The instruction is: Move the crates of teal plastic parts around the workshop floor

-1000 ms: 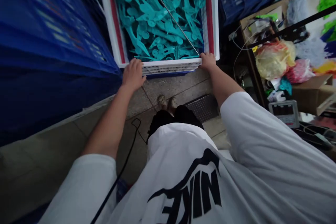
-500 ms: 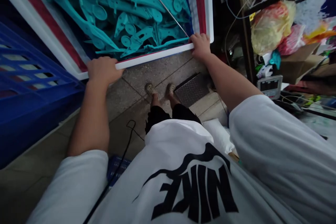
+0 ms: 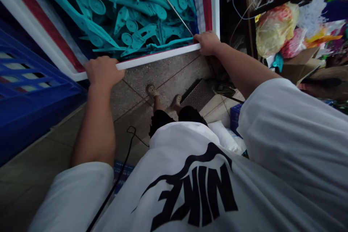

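Both hands clenched on the near rim of a white crate [image 3: 160, 55] heaped with teal plastic parts [image 3: 130, 14].

Held up off the tiled floor [image 3: 168, 76], just beside a blue crate [image 3: 29, 94]. Left hand [image 3: 102, 72] near one corner, right hand [image 3: 208, 42] at the other. Probably heavy and bulky; rigid rim, loose load apt to shift. Best gripped wide apart at the corners, kept level.

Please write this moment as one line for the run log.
left hand: grips white crate near rim | right hand: grips rim corner | crate: full of teal plastic parts
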`<state>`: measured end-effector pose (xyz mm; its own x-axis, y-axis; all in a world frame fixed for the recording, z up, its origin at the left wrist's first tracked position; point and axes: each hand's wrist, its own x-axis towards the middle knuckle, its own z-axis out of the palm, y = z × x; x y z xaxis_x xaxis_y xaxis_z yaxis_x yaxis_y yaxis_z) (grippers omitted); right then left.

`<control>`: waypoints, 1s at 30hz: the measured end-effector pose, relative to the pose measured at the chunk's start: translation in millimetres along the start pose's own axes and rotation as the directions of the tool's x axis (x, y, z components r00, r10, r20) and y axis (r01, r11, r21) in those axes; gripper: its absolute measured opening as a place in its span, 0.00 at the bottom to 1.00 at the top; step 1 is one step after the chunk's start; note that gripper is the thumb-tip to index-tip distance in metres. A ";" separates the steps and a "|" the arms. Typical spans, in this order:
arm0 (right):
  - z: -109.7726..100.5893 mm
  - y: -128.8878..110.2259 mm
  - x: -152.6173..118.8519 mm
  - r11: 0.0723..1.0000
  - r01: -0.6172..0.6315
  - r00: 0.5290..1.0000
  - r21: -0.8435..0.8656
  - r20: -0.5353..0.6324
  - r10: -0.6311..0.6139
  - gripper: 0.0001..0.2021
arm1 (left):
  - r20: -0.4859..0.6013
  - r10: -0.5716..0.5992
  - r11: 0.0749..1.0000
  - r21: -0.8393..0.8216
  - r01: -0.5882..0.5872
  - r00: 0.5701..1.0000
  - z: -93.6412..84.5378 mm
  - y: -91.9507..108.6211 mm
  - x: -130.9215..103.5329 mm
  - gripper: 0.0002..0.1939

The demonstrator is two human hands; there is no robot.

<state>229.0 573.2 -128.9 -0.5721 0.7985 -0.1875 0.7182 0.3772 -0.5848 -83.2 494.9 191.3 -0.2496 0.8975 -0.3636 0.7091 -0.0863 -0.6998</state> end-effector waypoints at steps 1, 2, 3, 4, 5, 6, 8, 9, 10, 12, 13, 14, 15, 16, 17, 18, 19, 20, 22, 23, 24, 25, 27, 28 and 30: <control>0.8 5.8 4.3 0.997 0.069 0.998 -0.038 0.008 -0.069 0.22 | -0.004 -0.010 1.000 0.004 0.010 1.000 1.2 0.3 2.1 0.31; 2.1 11.9 8.5 0.987 0.141 0.990 -0.072 0.014 -0.140 0.25 | -0.007 -0.020 1.000 0.011 0.020 1.000 2.3 1.0 4.2 0.31; 3.9 17.8 12.0 0.975 0.202 0.979 -0.099 0.004 -0.202 0.30 | -0.010 -0.031 0.999 0.017 0.031 0.999 3.1 2.1 6.2 0.31; 6.4 23.0 14.4 0.963 0.240 0.969 -0.121 -0.022 -0.245 0.35 | -0.016 -0.043 0.999 0.022 0.043 0.999 3.8 3.7 7.8 0.31; 9.4 27.4 15.5 0.957 0.255 0.962 -0.139 -0.060 -0.265 0.40 | -0.017 -0.061 0.998 0.028 0.061 0.998 4.4 5.9 8.8 0.31; 12.9 30.7 15.1 0.957 0.247 0.959 -0.151 -0.104 -0.264 0.43 | -0.014 -0.082 0.996 0.033 0.082 0.997 5.0 8.5 9.1 0.31; 20.4 34.0 10.4 0.971 0.184 0.962 -0.151 -0.173 -0.209 0.47 | -0.004 -0.131 0.990 0.046 0.131 0.991 6.6 14.5 7.4 0.31; 23.9 34.1 6.9 0.978 0.150 0.965 -0.142 -0.193 -0.176 0.49 | -0.005 -0.154 0.987 0.053 0.154 0.988 7.7 17.5 5.8 0.31; 27.0 33.4 3.3 0.984 0.123 0.967 -0.131 -0.205 -0.149 0.50 | -0.010 -0.173 0.983 0.056 0.173 0.985 8.9 20.1 3.9 0.31; 31.2 30.2 -1.9 0.989 0.095 0.967 -0.115 -0.227 -0.120 0.51 | -0.037 -0.184 0.982 0.042 0.185 0.982 11.3 22.6 1.3 0.31; 32.0 28.1 -2.8 0.990 0.089 0.964 -0.110 -0.241 -0.114 0.52 | -0.050 -0.180 0.983 0.026 0.181 0.982 12.3 22.3 1.2 0.31; 31.8 26.1 -2.2 0.991 0.079 0.961 -0.106 -0.258 -0.104 0.53 | -0.060 -0.170 0.985 0.005 0.171 0.984 13.0 21.1 2.2 0.32; 31.0 24.5 -0.5 0.993 0.065 0.958 -0.102 -0.273 -0.090 0.53 | -0.069 -0.162 0.987 -0.014 0.161 0.984 13.5 19.3 4.1 0.33; 29.7 23.7 1.9 0.994 0.048 0.956 -0.098 -0.285 -0.074 0.54 | -0.075 -0.160 0.987 -0.029 0.158 0.984 13.9 17.5 6.4 0.34; 28.6 23.9 4.3 0.995 0.031 0.954 -0.093 -0.294 -0.057 0.55 | -0.079 -0.158 0.987 -0.040 0.155 0.984 14.3 16.4 8.6 0.34; 28.1 25.4 6.0 0.996 0.014 0.953 -0.088 -0.301 -0.040 0.55 | -0.080 -0.158 0.987 -0.048 0.155 0.984 14.9 16.5 9.7 0.33; 29.0 28.1 6.3 0.997 -0.001 0.951 -0.082 -0.309 -0.024 0.56 | -0.082 -0.156 0.987 -0.054 0.152 0.984 15.7 18.1 9.1 0.33; 31.8 31.6 4.5 0.997 -0.012 0.947 -0.073 -0.320 -0.012 0.55 | -0.081 -0.150 0.988 -0.058 0.146 0.985 17.1 21.4 5.9 0.32; 45.4 38.6 -6.6 0.999 -0.027 0.936 -0.039 -0.351 0.011 0.50 | -0.083 -0.139 0.990 -0.047 0.135 0.987 22.5 31.5 -9.2 0.32; 56.6 40.5 -16.1 1.000 -0.026 0.925 -0.015 -0.379 0.018 0.45 | -0.081 -0.134 0.991 -0.032 0.132 0.988 27.3 37.2 -21.0 0.31; 70.7 40.3 -27.9 1.000 -0.018 0.912 0.012 -0.409 0.021 0.40 | -0.073 -0.132 0.991 -0.014 0.131 0.989 34.0 42.6 -35.1 0.31; 87.4 37.7 -41.6 0.999 -0.005 0.899 0.041 -0.438 0.022 0.35 | -0.064 -0.132 0.991 0.005 0.132 0.989 42.8 47.3 -51.1 0.31; 126.6 24.7 -74.5 0.996 0.021 0.877 0.090 -0.480 0.025 0.28 | -0.050 -0.135 0.990 0.033 0.136 0.990 66.8 55.0 -87.1 0.30; 148.1 15.0 -93.6 0.993 0.029 0.872 0.111 -0.489 0.030 0.26 | -0.044 -0.133 0.990 0.043 0.135 0.990 81.2 58.7 -106.3 0.30; 192.2 -8.5 -136.7 0.989 0.026 0.874 0.148 -0.484 0.049 0.25 | -0.034 -0.139 0.988 0.056 0.141 0.990 111.0 67.8 -145.8 0.30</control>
<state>224.9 370.7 -250.0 -0.2729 0.9433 0.1892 0.6365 0.3245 -0.6997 -72.0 310.3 128.6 -0.3238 0.9148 -0.2416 0.6285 0.0171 -0.7776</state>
